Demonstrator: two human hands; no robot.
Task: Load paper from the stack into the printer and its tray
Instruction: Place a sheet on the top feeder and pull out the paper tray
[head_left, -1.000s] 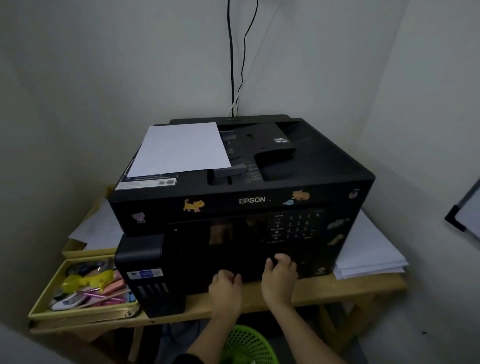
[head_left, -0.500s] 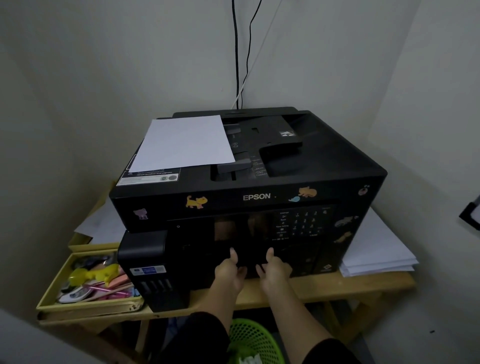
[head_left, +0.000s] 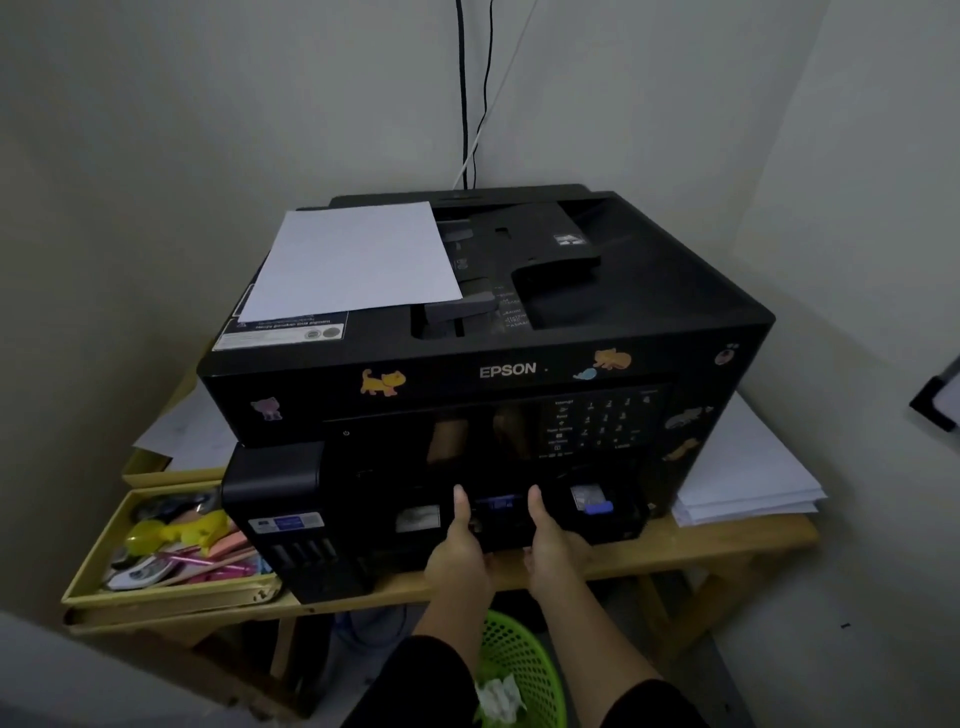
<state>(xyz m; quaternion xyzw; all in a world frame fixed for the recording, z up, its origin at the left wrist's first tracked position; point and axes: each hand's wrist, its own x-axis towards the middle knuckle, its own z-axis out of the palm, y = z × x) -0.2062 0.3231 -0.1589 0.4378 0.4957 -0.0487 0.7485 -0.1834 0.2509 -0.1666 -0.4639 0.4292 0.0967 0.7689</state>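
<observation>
A black Epson printer (head_left: 649, 312) with animal stickers stands on a wooden table (head_left: 727, 545). A white sheet (head_left: 353, 260) lies on its lid at the left. The paper stack (head_left: 743, 478) rests on the table right of the printer. At the printer's lower front, a black paper tray (head_left: 501, 530) shows between my hands. My left hand (head_left: 460, 545) and my right hand (head_left: 550, 540) grip its front edge side by side, thumbs on top and pointing up. Above the tray the front stands open, showing inner parts with a blue tab (head_left: 597, 506).
A yellow tray (head_left: 93, 561) of pens and small colourful items sits left of the printer, with loose papers (head_left: 187, 426) behind it. A green mesh basket (head_left: 524, 670) stands under the table. Walls close in at the back and right. Cables (head_left: 462, 93) hang down the back wall.
Both hands went from fists at the printer's front to a thumbs-up grip low on the tray. The front panel has swung up, uncovering the inner slot. My head has come closer.
</observation>
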